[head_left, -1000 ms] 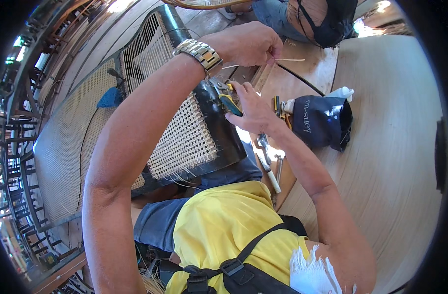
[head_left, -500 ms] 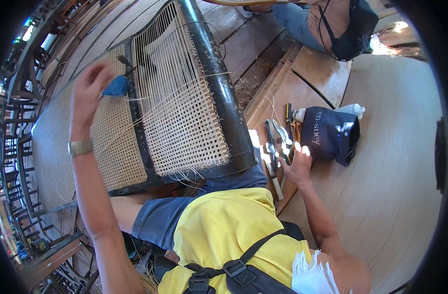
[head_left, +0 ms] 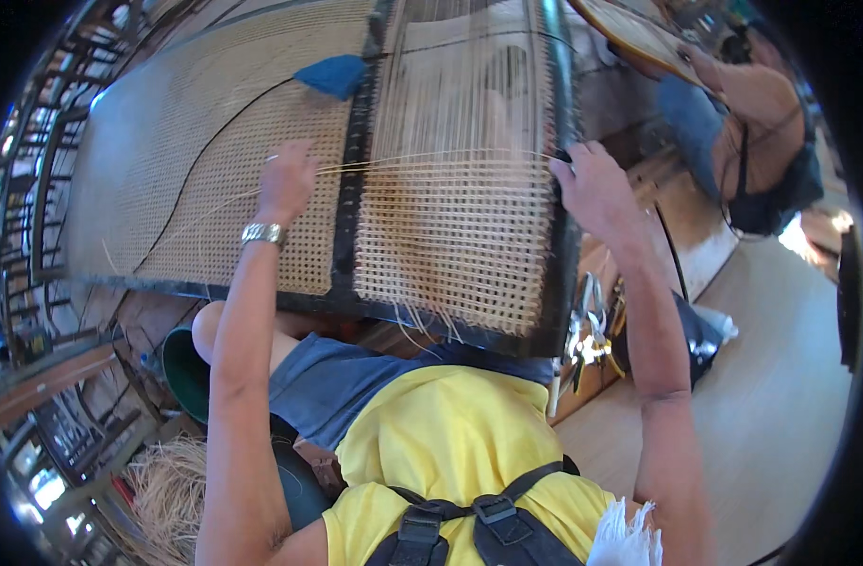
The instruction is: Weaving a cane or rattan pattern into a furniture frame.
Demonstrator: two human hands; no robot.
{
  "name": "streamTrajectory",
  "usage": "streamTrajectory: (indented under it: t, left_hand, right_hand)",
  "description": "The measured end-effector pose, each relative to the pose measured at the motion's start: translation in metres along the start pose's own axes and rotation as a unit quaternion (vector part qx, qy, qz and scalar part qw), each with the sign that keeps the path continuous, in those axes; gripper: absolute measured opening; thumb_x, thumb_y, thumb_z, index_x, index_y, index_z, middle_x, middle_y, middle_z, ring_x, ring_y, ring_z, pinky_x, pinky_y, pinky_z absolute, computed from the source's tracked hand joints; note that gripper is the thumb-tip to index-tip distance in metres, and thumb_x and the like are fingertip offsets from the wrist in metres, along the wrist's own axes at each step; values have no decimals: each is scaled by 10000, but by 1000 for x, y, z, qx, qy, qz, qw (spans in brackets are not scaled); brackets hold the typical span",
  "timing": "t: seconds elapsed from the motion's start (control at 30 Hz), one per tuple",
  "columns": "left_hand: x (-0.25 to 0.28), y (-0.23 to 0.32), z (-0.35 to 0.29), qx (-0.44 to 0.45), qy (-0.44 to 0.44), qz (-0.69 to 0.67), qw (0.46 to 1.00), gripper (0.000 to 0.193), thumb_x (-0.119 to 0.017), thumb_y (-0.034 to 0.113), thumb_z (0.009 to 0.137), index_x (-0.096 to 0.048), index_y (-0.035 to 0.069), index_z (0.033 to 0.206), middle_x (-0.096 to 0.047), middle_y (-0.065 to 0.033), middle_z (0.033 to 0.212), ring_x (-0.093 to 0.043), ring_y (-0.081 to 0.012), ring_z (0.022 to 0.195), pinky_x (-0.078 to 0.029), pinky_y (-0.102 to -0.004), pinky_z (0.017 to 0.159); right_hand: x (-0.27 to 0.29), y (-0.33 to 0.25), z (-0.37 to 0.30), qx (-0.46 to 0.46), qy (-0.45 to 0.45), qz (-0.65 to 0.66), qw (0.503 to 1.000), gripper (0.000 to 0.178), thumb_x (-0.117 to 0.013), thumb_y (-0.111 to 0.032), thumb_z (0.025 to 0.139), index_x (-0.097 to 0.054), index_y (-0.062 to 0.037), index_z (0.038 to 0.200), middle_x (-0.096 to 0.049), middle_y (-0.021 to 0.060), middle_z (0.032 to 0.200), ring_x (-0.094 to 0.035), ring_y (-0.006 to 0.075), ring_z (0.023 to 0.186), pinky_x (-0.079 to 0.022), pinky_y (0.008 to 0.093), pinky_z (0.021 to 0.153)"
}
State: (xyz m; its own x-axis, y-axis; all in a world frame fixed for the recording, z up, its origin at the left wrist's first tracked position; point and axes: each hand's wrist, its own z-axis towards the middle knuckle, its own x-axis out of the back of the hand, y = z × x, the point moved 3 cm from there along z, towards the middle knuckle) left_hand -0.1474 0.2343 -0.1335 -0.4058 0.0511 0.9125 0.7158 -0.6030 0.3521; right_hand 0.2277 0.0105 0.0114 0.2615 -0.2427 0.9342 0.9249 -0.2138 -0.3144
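Observation:
A dark wooden frame lies across my lap, with woven cane panels on both sides of its middle bar. On the right-hand panel the near part is a finished open weave, and the far part has only lengthwise strands. My left hand is closed over the left panel, pinching a pale cane strand that runs rightward across the right panel. At the frame's right rail, my right hand is closed near the strand's other end. Something dark shows at its fingertips, too blurred to name.
A blue cloth rests by the middle bar. Pliers and other tools lie right of the frame, beside a dark bag. Another person sits at far right. A bundle of loose fibre is at lower left.
My right hand has left the tools and moved up to the frame's right rail. My left hand has come down and inward onto the strand. The view has shifted.

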Motion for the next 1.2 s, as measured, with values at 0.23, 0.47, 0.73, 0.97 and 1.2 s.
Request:
streamTrajectory:
  t: [0.23,0.47,0.73,0.97,1.2]
  left_hand:
    - [1,7,-7,-28,-16,23,999,250,-689,271,915,-736,50,1022,-661,-139,1140,-635,-329,1038,-504,-450,898]
    - [-22,41,-9,-55,15,20,998,161,-698,233,882,-702,74,908,-619,-106,1048,-616,-315,980,-488,-450,881]
    - [3,23,25,25,-249,31,968,282,-574,334,986,-630,62,1038,-695,-203,980,-664,-409,959,-515,-520,774]
    - [63,-77,29,29,-296,36,954,348,-626,342,973,-706,4,979,-696,-170,828,-671,-325,746,-507,-436,709]
    - [64,-94,5,145,-290,-55,944,296,-645,270,969,-673,0,851,-650,-77,640,-621,-152,575,-483,-329,596]
  right_hand:
    - [-4,-7,26,-100,-154,-41,982,319,-607,-301,981,-629,17,977,-676,263,948,-650,459,922,-502,514,804]
    - [-9,17,10,-65,-164,85,981,258,-666,-223,960,-624,31,951,-623,198,777,-591,289,705,-479,381,698]
    - [-16,17,24,-92,-107,56,988,201,-651,-229,948,-698,-39,997,-688,212,889,-676,376,816,-512,426,736]
    - [-29,14,19,-136,-42,160,977,317,-719,-276,907,-629,13,813,-569,153,677,-544,204,625,-460,351,613]
    - [-17,40,5,-119,-74,217,966,340,-712,-233,952,-550,-10,753,-435,-14,638,-395,75,629,-355,288,550]
